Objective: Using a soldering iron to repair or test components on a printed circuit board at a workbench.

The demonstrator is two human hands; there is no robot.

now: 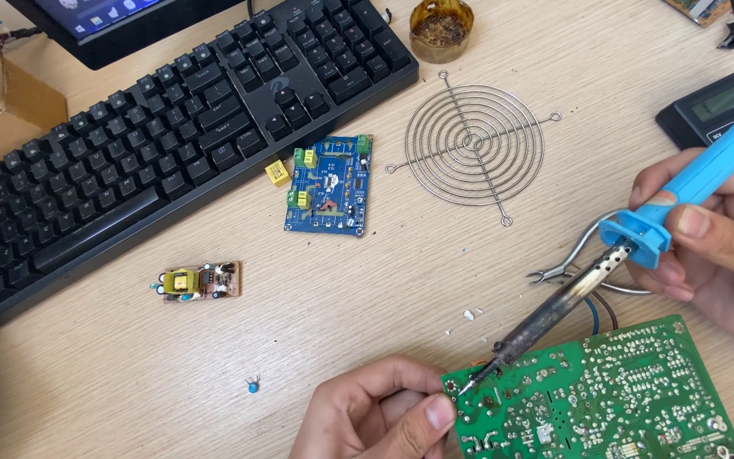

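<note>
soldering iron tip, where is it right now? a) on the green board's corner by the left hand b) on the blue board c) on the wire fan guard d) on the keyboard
a: the soldering iron, held in the right hand, has its tip on the near-left corner of the green board, beside the left hand.

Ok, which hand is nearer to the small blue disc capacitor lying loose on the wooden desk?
Left. The left hand pinches the green circuit board's corner just right of the small blue disc capacitor; the right hand holds the blue-handled soldering iron far off, up right.
</note>
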